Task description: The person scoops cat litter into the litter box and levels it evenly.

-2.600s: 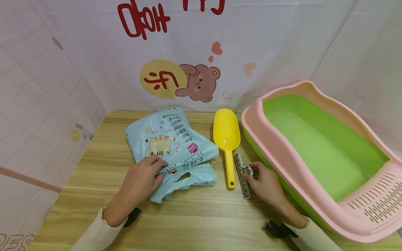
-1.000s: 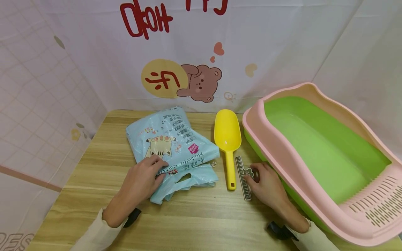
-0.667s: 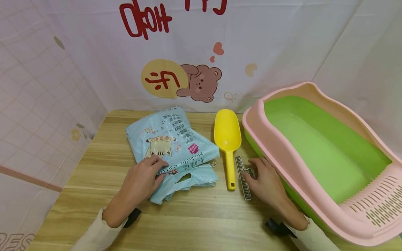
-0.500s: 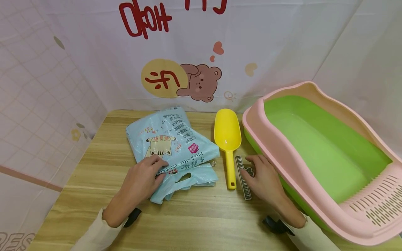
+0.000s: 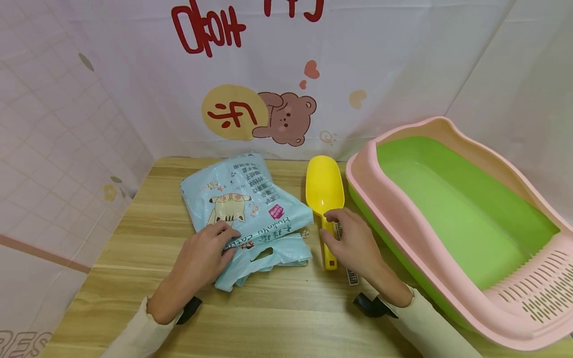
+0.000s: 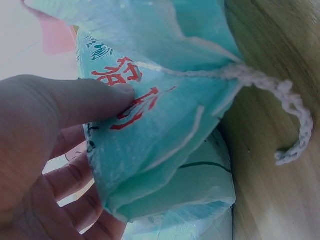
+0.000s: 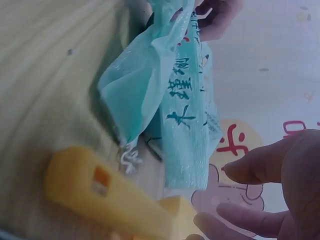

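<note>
A light blue cat litter bag (image 5: pixel 237 181), printed with a cartoon cat, lies on the table. At its near end my left hand (image 5: pixel 203 256) holds it; in the left wrist view the thumb (image 6: pixel 107 97) lies on the printed face and the fingers reach behind the plastic. My right hand (image 5: pixel 355 246) hovers over the handle of a yellow scoop (image 5: pixel 323 184), thumb and fingers spread apart. The right wrist view shows the scoop's handle (image 7: pixel 115 195) below those fingers. Mostly covered by the right hand is a dark, comb-like strip (image 5: pixel 353 277) with a pale edge.
A green litter box with a pink rim (image 5: pixel 398 199) fills the right side of the table. From the bag's seam hangs a white braided string (image 6: pixel 295 112). Behind the table (image 5: pixel 277 313) stands a printed cloth backdrop (image 5: pixel 385 64).
My right hand has let go of the comb-like strip's rounded grip and moved left over the scoop handle. The strip, bag and left hand stay where they were.
</note>
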Motion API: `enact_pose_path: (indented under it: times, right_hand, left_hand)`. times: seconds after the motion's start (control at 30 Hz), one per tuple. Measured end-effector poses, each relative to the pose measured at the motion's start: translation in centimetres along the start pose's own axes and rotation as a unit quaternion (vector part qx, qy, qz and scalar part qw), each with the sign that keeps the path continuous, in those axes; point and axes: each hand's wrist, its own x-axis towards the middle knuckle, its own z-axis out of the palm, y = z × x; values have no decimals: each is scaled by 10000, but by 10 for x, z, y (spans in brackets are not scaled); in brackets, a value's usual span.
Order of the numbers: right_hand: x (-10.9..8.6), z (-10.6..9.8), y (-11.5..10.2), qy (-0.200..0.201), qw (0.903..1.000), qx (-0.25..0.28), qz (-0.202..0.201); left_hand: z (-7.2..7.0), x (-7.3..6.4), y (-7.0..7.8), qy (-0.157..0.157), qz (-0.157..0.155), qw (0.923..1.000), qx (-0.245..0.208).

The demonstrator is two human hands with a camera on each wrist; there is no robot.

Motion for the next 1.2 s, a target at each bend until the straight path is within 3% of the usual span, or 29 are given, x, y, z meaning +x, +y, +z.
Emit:
enact_pose_path:
  times: [0.2,0.67,0.97,1.2]
  right_hand:
    - [16,6,-12,-94,9998,147,-111]
    - [37,19,-15,-467,9978,306,347]
    - [41,22,-16,-475,9977,407,246]
    - [42,19,-18,-821,9960,351,-16]
  left_hand:
    - [0,-1,0,-16,-2,10000,9]
    - [1,-2,-2,15,-44,10000,-13]
    - [0,-5,-3,27,10,10000,22]
    - [-1,-7,-4,-56,52,10000,34]
